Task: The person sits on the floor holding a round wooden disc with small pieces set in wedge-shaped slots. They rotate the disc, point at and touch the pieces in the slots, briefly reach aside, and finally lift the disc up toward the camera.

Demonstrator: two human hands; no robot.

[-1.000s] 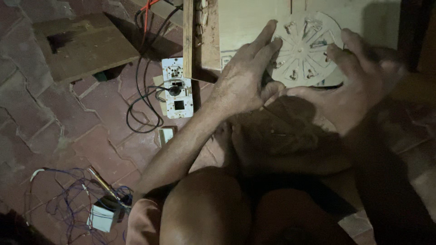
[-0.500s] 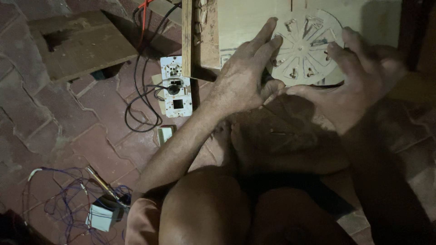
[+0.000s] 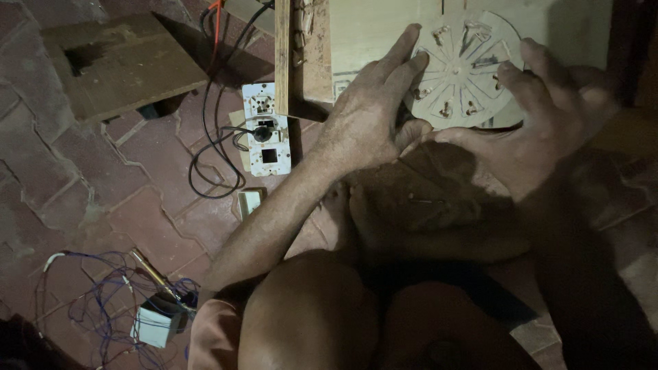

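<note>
Nothing has moved: left hand [image 3: 370, 113] and right hand [image 3: 541, 116] still flank the disc [image 3: 466, 65].

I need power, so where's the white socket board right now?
The white socket board lies on the brick floor left of the left hand, beside the upright wooden strip, with black cables plugged into it.

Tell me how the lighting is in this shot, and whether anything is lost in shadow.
Head view: light falls mostly at the top, on the round slotted disc, the left hand and the white socket plate; the right hand is half shaded; the lower right sinks into near-black shadow; no glare, and the lit parts are fairly sharp.
</note>
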